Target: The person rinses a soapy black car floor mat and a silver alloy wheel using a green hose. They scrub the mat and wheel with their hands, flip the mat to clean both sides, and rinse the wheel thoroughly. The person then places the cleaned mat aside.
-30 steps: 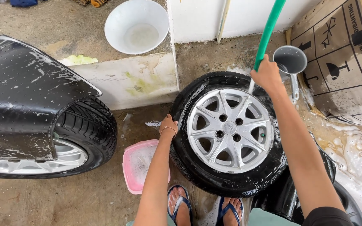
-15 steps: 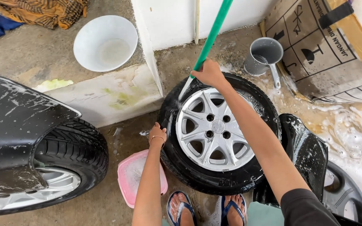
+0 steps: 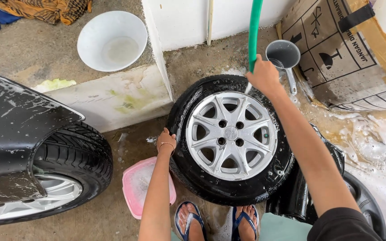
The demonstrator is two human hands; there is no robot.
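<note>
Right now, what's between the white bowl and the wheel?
In the head view, a pale concrete ledge with green stains lies between the white bowl and the wheel, next to a white wall corner.

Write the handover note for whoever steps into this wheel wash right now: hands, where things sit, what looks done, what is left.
Left hand: resting on the left edge of the loose wheel, steadying it upright.
Right hand: closed grip on the green hose, its end aimed at the top of the rim.
Around it: pink tub on the ground left of the wheel, grey dipper behind it, white basin on the ledge, wet black car to the left, cardboard box to the right.
Done: tyre and rim are wet; foam lies on the ground to the right.
Left: the rim looks mostly suds-free; whether rinsing is complete cannot be told.
</note>
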